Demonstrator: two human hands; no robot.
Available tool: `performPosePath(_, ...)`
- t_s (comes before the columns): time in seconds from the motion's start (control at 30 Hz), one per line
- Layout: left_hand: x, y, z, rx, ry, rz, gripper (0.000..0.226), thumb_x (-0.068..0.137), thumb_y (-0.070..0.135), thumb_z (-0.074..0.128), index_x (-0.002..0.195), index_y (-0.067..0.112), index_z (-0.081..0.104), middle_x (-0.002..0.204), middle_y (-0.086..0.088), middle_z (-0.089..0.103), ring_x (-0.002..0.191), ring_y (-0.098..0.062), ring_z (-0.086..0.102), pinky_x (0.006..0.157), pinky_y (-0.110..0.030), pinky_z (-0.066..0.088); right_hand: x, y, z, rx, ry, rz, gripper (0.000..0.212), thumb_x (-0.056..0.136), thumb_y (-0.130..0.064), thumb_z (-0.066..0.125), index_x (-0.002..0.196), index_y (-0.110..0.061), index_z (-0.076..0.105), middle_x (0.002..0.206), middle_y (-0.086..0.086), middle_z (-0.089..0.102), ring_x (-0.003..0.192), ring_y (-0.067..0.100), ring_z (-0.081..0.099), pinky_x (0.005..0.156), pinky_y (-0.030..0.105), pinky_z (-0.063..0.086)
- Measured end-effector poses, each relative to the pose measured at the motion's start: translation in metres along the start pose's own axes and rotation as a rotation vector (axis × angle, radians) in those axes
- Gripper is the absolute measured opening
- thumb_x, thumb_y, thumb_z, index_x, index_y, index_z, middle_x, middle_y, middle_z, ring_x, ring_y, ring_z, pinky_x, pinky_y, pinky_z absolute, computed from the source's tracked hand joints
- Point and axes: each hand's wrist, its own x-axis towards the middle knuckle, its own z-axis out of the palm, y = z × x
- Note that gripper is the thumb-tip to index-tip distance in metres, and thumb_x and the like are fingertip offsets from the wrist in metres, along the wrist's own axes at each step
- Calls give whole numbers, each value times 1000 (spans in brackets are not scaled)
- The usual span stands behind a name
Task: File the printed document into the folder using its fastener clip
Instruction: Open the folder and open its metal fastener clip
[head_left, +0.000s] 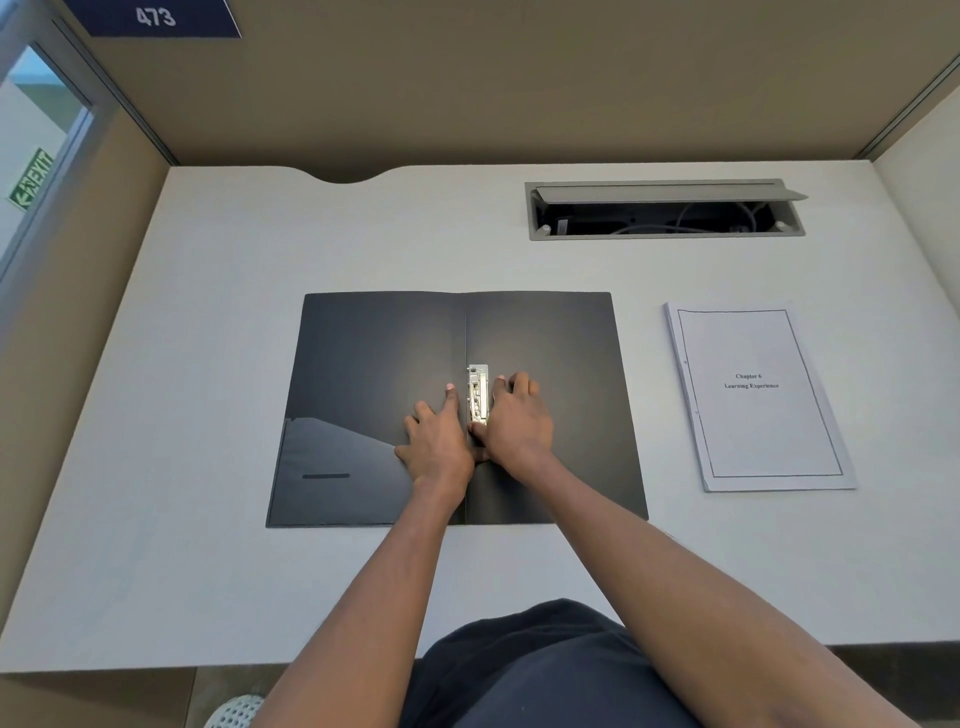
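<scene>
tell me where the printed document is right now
In the head view, the printed document lies flat on the desk, right of the open black folder, untouched.

Both forearms extend forward and converge toward the centre, bare to the elbow. The left hand (439, 441) lies palm down, fingers (451, 397) spread, with the index finger pointing straight ahead. The right hand (517, 423) lies palm down just beside it, fingers curled slightly at the knuckles and thumb tucked inward toward the left hand. The two hands touch near the wrists.
</scene>
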Motion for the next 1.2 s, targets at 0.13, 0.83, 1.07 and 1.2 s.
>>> performPosePath(0.13, -1, 2, 1, -5, 4, -1, 97, 84, 45, 78, 160, 35, 19, 139, -14, 42, 131, -35, 41, 95, -57, 46, 0, 1, 0, -3, -5, 7, 80, 90, -47, 69, 151, -6, 36, 144, 10, 41, 135, 26, 41, 109, 35, 44)
performPosePath(0.83, -4, 2, -5, 6, -21, -1, 110, 75, 52, 85, 161, 35, 17, 142, -12, 41, 134, -33, 40, 100, -57, 46, -1, 6, -15, 301, 27, 5, 50, 91, -45, 71, 133, -21, 58, 134, 2, 49, 122, 23, 54, 89, 38, 51)
performPosePath(1.07, -6, 2, -8, 14, -22, -3, 110, 77, 51, 84, 161, 34, 16, 142, -10, 40, 134, -32, 40, 100, -56, 46, 17, -1, -34, 579, 160, -25, 12, 89, -18, 76, 89, -10, 66, 85, 6, 68, 77, 25, 63, 73, 44, 55)
performPosePath(1.2, -8, 3, -6, 14, -11, 10, 110, 77, 51, 84, 162, 33, 16, 139, -10, 42, 132, -31, 41, 99, -56, 47, 33, -7, -43, 621, 158, -41, 8, 89, -7, 71, 82, -4, 69, 76, 9, 71, 67, 26, 61, 70, 43, 56)
